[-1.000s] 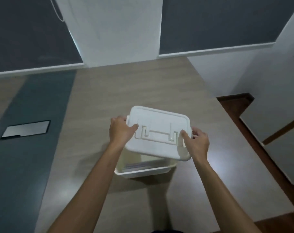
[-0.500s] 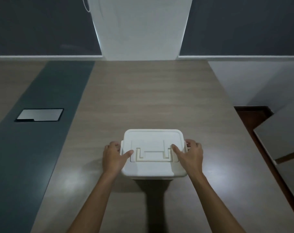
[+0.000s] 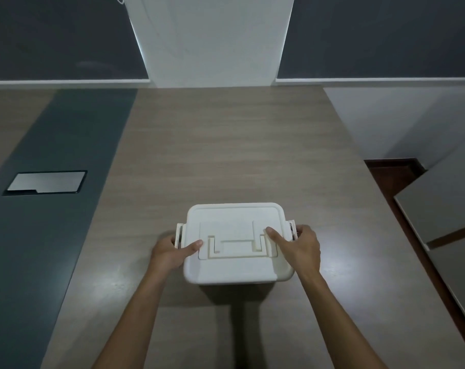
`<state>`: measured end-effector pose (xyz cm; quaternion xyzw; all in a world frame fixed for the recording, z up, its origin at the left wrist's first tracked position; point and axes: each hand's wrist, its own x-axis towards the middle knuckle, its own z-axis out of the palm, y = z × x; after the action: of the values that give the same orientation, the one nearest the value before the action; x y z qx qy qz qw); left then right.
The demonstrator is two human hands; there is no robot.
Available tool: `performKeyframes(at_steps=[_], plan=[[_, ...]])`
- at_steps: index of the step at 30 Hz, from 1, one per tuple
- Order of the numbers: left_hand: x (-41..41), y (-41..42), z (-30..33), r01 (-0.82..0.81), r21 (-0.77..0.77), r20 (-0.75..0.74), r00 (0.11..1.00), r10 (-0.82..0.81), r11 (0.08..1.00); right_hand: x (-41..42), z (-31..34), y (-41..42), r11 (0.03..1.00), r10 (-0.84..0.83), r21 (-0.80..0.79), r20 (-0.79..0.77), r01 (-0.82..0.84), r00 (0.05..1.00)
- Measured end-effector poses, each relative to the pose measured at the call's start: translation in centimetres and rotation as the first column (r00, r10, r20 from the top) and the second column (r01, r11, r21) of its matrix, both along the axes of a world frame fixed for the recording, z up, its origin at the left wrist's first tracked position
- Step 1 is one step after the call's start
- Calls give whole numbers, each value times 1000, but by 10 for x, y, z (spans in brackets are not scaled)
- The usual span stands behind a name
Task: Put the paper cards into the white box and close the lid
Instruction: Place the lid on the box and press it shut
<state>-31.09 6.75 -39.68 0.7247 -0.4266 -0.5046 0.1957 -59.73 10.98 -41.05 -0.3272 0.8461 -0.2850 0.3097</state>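
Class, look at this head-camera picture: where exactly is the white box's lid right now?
The lid sits on top of the white box, low in the middle of the wooden table, between the left hand and the right hand.

I find no legible text, label, brand, number or sign anywhere in the head view; the white box's lid is plain, as is the table carrying it.

Bare table lies open all around the white box; only a metal plate sits far left.
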Motion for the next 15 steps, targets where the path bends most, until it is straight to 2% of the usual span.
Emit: performKeyframes(at_steps=[3, 8, 15], plan=[[9, 28, 5, -32, -240, 206, 975, 83, 970, 29, 6, 1, 992, 64, -101, -155, -80, 986], [35, 65, 12, -200, -437, 273, 900, 341, 877, 84, 17, -12, 941, 191, -242, -197, -237, 962], [90, 100, 16, -333, -550, 356, 737, 575, 766, 160, 29, -27, 803, 401, -366, -251, -470, 881]])
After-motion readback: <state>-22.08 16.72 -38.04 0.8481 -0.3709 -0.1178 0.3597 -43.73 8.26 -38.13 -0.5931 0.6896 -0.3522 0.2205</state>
